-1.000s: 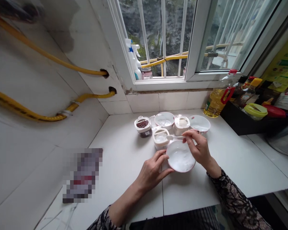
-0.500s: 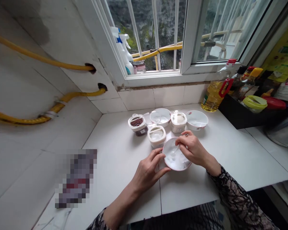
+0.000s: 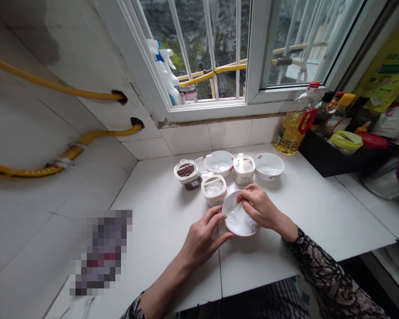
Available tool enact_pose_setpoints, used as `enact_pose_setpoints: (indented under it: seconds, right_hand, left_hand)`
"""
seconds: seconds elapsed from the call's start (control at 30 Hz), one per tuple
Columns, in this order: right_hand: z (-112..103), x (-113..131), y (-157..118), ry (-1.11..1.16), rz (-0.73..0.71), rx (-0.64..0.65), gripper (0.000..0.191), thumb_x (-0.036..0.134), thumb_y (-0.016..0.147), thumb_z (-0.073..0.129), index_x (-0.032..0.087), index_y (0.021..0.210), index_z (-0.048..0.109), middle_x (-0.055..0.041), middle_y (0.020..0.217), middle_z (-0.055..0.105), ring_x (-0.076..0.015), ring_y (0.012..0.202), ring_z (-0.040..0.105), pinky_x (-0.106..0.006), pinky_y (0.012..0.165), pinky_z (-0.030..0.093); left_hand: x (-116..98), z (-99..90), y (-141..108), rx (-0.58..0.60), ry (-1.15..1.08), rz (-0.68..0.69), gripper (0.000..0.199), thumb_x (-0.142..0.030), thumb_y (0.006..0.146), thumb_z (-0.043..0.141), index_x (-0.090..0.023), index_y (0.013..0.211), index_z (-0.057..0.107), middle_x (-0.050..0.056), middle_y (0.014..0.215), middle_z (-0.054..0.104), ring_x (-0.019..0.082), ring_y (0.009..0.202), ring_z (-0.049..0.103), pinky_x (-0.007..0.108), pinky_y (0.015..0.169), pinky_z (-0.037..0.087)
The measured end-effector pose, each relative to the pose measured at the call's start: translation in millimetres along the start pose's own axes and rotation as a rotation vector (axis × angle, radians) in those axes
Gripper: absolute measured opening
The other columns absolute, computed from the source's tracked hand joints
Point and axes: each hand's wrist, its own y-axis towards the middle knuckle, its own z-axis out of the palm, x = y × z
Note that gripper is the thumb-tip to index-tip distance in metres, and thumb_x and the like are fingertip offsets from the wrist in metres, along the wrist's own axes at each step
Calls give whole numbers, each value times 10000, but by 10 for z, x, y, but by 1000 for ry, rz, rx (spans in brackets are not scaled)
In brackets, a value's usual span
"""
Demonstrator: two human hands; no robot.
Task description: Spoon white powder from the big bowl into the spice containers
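A white bowl (image 3: 242, 227) with a pink rim stands on the counter, with white grains spread inside. My left hand (image 3: 202, 232) grips its left side, thumb at the near rim and fingers along the far left. Over the bowl's right side, my right hand (image 3: 259, 206) is closed in a pinch, fingertips down inside it. A small pale spoon seems to be in that pinch, mostly hidden by the fingers. Just behind the bowl sits a lidded jar (image 3: 214, 188) of white grains. Farther back are a jar of dark red-brown grains (image 3: 187, 173) and another pale-filled jar (image 3: 244, 168).
Two white bowls, a left one (image 3: 223, 166) and a right one (image 3: 269, 165), stand behind the jars. An oil bottle (image 3: 289, 133) and a black box (image 3: 319, 153) of condiments are at the back right. A blurred-out object (image 3: 103, 252) lies left. Yellow hoses (image 3: 86, 138) run along the wall.
The whole view has shifted slightly, so things appear a little farther left. My left hand stays on the bowl, and my right hand remains pinched inside it.
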Motion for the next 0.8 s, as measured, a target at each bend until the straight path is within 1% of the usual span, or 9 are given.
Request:
enact_pose_setpoints:
  seconds: [0.13,0.2,0.3,0.33,0.4,0.5,0.63,0.8]
  right_hand:
    - [-10,37,4,136,107,38,230,66,799,433,215,752,603,2,568,637,-210,783,572,-346,806,456]
    - [-20,54,9,205,158,43,230,73,789,433,216,728,603,12,513,619,-208,766,570,-343,801,452]
    - [-38,66,19,298,215,16,221,108,791,434,211,694,603,17,490,611,-192,703,572,-337,786,448]
    - [-45,64,22,337,243,1,214,123,790,436,209,686,603,19,486,603,-182,666,569,-328,760,450]
    - [-59,48,28,441,326,-24,194,157,781,443,201,679,601,28,474,573,-155,562,540,-295,657,445]
    - [-83,0,42,594,462,-57,160,214,755,468,185,682,607,41,456,525,-124,465,480,-252,524,384]
    - [-107,-62,66,699,543,-102,155,265,720,507,174,665,619,41,433,505,-118,458,463,-247,511,354]
    - [-101,-99,84,743,595,-137,144,278,681,534,172,641,622,45,415,497,-111,444,441,-253,521,341]
  left_hand:
    - [2,9,-7,-6,-15,-5,241,-379,925,594,-207,1089,554,122,1188,628,233,1008,689,317,721,621]
    - [2,11,-8,-7,-20,-2,245,-385,928,589,-206,1091,551,124,1197,623,234,1032,680,308,714,621]
    - [3,11,-9,-4,-19,-2,249,-389,929,587,-208,1096,550,123,1202,621,235,1046,675,304,715,620]
    - [4,11,-9,-5,-17,-3,250,-388,927,590,-209,1097,552,122,1200,623,235,1043,676,307,719,620]
    - [8,10,-8,-8,-10,-2,252,-386,920,599,-208,1094,555,122,1193,627,235,1034,679,313,727,618]
    - [12,7,-6,-13,3,4,250,-386,916,603,-202,1080,557,125,1176,632,231,1005,686,308,714,610]
    - [7,4,5,-19,3,18,248,-391,925,590,-199,1078,553,127,1163,633,230,1002,685,308,713,605]
    - [3,9,11,-20,-5,17,250,-394,927,588,-198,1078,552,128,1170,629,233,1014,683,315,730,607]
